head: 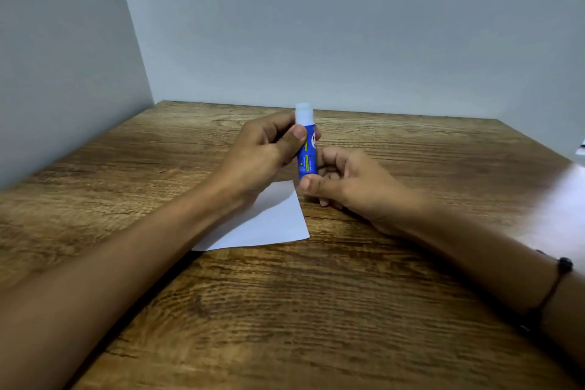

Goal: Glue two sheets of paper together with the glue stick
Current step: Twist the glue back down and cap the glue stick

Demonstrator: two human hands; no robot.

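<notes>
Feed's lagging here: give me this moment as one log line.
left hand: grips glue stick upright | right hand: pinches its base | cap: off | paper: on table

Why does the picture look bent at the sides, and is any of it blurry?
Head view: the wide-angle lens bows the brown wooden table edges; a white sheet of paper at the right edge is blurred and washed out; the blue glue stick between both hands stays fairly sharp.

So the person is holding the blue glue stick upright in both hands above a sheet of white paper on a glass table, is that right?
Not quite: the table is wooden, with a brown grain, not glass. The head view shows this. The rest holds: the blue glue stick is upright, gripped by the left hand near the top and the right hand at the base, above a sheet of white paper.
</notes>
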